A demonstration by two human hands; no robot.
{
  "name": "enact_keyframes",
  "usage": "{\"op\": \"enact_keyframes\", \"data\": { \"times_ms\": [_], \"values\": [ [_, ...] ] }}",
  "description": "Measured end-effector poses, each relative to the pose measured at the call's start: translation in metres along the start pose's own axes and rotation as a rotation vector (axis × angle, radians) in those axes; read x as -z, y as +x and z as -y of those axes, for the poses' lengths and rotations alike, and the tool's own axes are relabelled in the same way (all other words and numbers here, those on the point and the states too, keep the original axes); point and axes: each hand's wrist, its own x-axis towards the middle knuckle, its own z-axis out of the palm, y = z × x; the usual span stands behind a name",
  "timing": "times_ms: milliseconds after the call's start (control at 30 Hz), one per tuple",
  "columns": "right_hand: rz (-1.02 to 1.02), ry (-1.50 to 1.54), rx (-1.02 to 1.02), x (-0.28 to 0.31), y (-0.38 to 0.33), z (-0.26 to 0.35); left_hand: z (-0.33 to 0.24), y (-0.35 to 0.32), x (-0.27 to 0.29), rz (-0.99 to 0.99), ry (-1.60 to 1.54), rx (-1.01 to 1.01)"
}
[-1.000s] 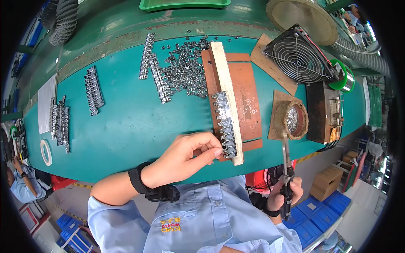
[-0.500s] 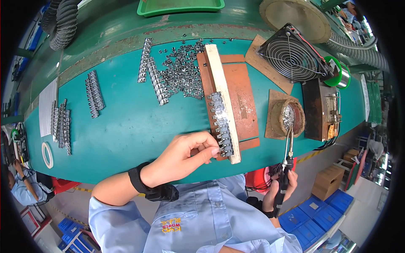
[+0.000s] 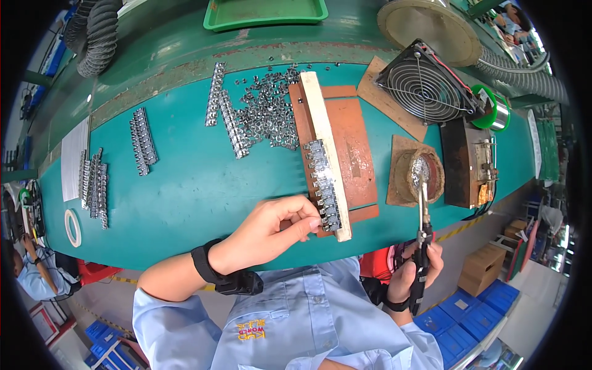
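My left hand (image 3: pixel 271 231) pinches the near end of a row of small metal parts (image 3: pixel 324 184) lined up along a pale wooden bar (image 3: pixel 325 126) on a brown board (image 3: pixel 353 148). My right hand (image 3: pixel 414 277) grips a long black-handled metal tool (image 3: pixel 423 222); its tip reaches into the round solder pot (image 3: pixel 423 172) with shiny molten metal. A black wrist strap (image 3: pixel 216 271) wraps my left wrist.
A loose heap of small metal parts (image 3: pixel 268 114) lies behind the board, with assembled strips (image 3: pixel 143 140) further left. A wire-guarded fan (image 3: pixel 424 87), a green solder spool (image 3: pixel 491 108), a dark box device (image 3: pixel 470 161), a tape roll (image 3: pixel 73 227) and a green tray (image 3: pixel 265 12) surround the teal bench.
My right hand has raised the tool so its tip now sits in the solder pot. My left hand stays at the near end of the row of parts.
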Motion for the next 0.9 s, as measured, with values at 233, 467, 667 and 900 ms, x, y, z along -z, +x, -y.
{"op": "enact_keyframes", "data": {
  "times_ms": [233, 467, 667, 900],
  "values": [
    [0.122, 0.263, -0.033, -0.049, 0.032, 0.007, 0.001, 0.0, 0.001, 0.022, -0.01, 0.023],
    [0.104, 0.364, -0.206, -0.063, 0.035, 0.005, -0.004, 0.0, 0.003, 0.01, -0.018, 0.038],
    [0.148, 0.299, -0.153, -0.06, 0.033, 0.0, -0.003, 0.002, 0.002, 0.001, -0.04, 0.046],
    [0.145, 0.262, -0.059, -0.053, 0.029, -0.01, -0.003, 0.006, -0.001, -0.123, -0.207, 0.033]
  ]
}}
